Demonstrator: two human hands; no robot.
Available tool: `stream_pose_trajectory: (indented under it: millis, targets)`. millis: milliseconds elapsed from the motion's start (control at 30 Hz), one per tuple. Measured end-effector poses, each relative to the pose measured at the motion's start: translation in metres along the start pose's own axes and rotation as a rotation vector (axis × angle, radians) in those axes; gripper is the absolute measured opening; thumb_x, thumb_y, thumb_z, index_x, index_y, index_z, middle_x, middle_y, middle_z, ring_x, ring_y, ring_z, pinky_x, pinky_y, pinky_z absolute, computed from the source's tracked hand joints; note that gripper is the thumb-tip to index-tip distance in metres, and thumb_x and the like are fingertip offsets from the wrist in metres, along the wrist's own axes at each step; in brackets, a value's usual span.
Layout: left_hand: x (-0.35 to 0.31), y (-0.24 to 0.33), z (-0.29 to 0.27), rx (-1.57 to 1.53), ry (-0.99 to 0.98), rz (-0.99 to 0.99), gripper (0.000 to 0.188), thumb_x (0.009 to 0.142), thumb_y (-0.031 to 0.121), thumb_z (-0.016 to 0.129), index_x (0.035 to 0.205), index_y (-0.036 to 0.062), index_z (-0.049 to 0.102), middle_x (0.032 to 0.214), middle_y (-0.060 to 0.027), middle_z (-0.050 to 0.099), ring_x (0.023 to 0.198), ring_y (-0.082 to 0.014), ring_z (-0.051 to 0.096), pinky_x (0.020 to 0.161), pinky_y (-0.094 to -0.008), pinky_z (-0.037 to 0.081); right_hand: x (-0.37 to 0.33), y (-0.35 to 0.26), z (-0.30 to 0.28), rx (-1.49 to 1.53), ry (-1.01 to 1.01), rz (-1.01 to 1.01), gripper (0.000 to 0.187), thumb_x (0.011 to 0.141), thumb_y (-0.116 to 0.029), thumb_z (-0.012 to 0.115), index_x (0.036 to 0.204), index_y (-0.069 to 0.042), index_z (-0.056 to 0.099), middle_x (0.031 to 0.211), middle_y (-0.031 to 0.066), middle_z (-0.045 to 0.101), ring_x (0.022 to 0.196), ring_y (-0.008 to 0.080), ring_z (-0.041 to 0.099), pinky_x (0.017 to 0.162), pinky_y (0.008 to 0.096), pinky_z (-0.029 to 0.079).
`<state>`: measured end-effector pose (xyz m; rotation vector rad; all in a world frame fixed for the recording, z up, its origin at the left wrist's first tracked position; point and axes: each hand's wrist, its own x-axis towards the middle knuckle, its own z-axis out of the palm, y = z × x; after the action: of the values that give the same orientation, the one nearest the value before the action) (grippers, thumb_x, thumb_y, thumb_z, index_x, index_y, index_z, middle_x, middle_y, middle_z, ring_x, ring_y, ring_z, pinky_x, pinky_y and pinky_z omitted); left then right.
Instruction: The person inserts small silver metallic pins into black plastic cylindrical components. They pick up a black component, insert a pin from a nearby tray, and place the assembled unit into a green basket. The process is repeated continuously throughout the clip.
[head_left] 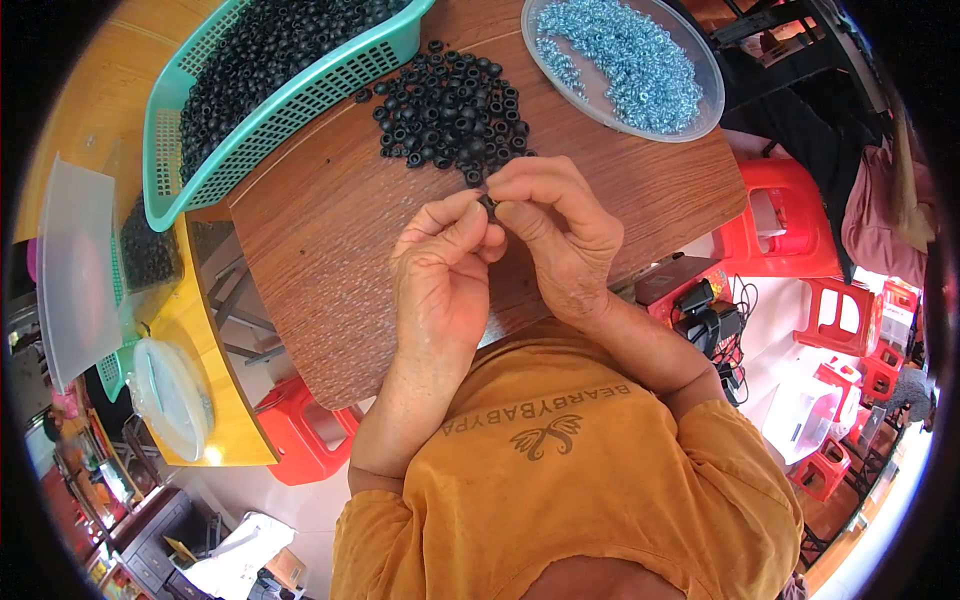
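Note:
Over the middle of the brown wooden table, my two hands meet at a small black bead. My left hand pinches it between thumb and fingertips. From the other side, the thumb and fingers of my right hand close on the same bead. Fingertips cover much of it. Just beyond my fingers lies a loose heap of black beads with wide holes. A green plastic basket, filled with more black beads, stands at the far left. At the far right, a round clear tray holds many small shiny blue pieces.
Left of the table is a yellow table with translucent plastic containers. Red stools stand on the left and right. Black cables and adapters lie by the table's right side. Dark cloth hangs at the far right.

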<state>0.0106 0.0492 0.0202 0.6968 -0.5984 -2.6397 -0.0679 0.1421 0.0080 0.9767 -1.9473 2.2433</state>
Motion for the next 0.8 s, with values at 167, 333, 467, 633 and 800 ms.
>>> stream_pose_trajectory:
  millis: [167, 333, 467, 633, 800]
  targets:
    - [0.0, -0.001, -0.001, 0.007, 0.018, 0.009, 0.01, 0.082, -0.002, 0.063, 0.092, -0.001, 0.061, 0.084, -0.0094, 0.064, 0.068, -0.016, 0.06, 0.064, -0.0264, 0.047, -0.002, 0.002, -0.005, -0.242, -0.057, -0.197, 0.015, 0.073, -0.002, 0.069, 0.088, -0.004, 0.067, 0.092, 0.0075, 0.064, 0.085, 0.022, 0.055, 0.074, 0.0311, 0.045]
    - [-0.005, 0.001, -0.001, 0.214, -0.02, 0.009, 0.009, 0.08, -0.003, 0.065, 0.089, -0.0027, 0.061, 0.082, -0.0116, 0.065, 0.067, -0.0159, 0.061, 0.064, -0.0268, 0.048, -0.007, 0.002, -0.015, -0.328, -0.093, -0.28, 0.019, 0.072, -0.004, 0.07, 0.091, -0.005, 0.068, 0.093, 0.0079, 0.064, 0.084, 0.0234, 0.055, 0.073, 0.0323, 0.045]
    - [-0.009, 0.007, -0.002, 0.399, -0.009, 0.022, 0.012, 0.076, -0.007, 0.066, 0.086, -0.0039, 0.061, 0.08, -0.0127, 0.065, 0.066, -0.0158, 0.061, 0.064, -0.0258, 0.05, -0.012, 0.0, -0.019, -0.277, -0.162, -0.241, 0.019, 0.071, -0.003, 0.07, 0.091, -0.005, 0.068, 0.091, 0.0074, 0.064, 0.084, 0.0232, 0.055, 0.071, 0.0315, 0.045]
    - [-0.009, 0.005, -0.007, 0.375, 0.023, 0.044, 0.014, 0.073, -0.01, 0.067, 0.085, -0.0044, 0.061, 0.079, -0.0123, 0.065, 0.065, -0.0157, 0.061, 0.063, -0.0245, 0.052, -0.016, 0.002, -0.017, -0.272, -0.194, -0.201, 0.019, 0.071, -0.003, 0.069, 0.09, -0.006, 0.068, 0.091, 0.0066, 0.064, 0.083, 0.023, 0.055, 0.07, 0.0314, 0.046]
    - [-0.007, 0.007, -0.024, 0.308, 0.03, 0.04, 0.014, 0.074, -0.009, 0.067, 0.085, -0.0041, 0.062, 0.081, -0.0135, 0.066, 0.065, -0.0148, 0.061, 0.061, -0.0236, 0.051, -0.004, -0.004, -0.024, -0.418, -0.22, -0.26, 0.021, 0.069, 0.0, 0.07, 0.09, -0.006, 0.069, 0.09, 0.0062, 0.064, 0.082, 0.0228, 0.055, 0.069, 0.0318, 0.045]
